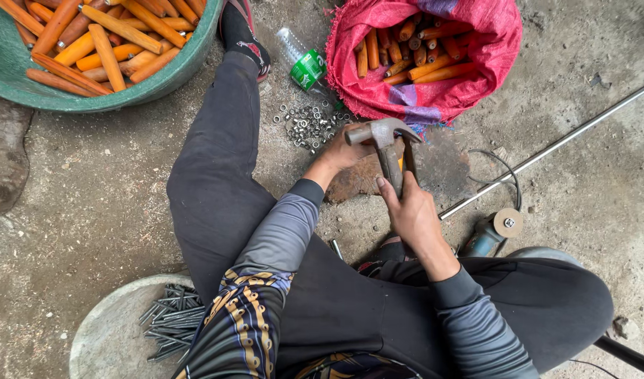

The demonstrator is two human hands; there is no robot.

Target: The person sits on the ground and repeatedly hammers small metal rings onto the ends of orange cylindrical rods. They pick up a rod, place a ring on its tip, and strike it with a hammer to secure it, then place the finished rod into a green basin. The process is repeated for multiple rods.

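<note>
My right hand (413, 214) grips the handle of a steel claw hammer (385, 133), whose head hangs over a rusty brown block (357, 184) on the ground. My left hand (341, 153) is curled right beside the hammer's head, above the block. Whatever its fingers hold is hidden by the hammer. A pile of small metal rings (308, 126) lies just beyond my left hand. I sit on the ground with my dark-trousered legs on both sides of the block.
A red sack (476, 42) of orange wooden handles stands behind the hammer, and a green basin (188, 63) of them at the top left. A plastic bottle (304, 67), a long metal rod (546, 151), an angle grinder (494, 231) and a grey pan (104, 330) of dark nails lie around.
</note>
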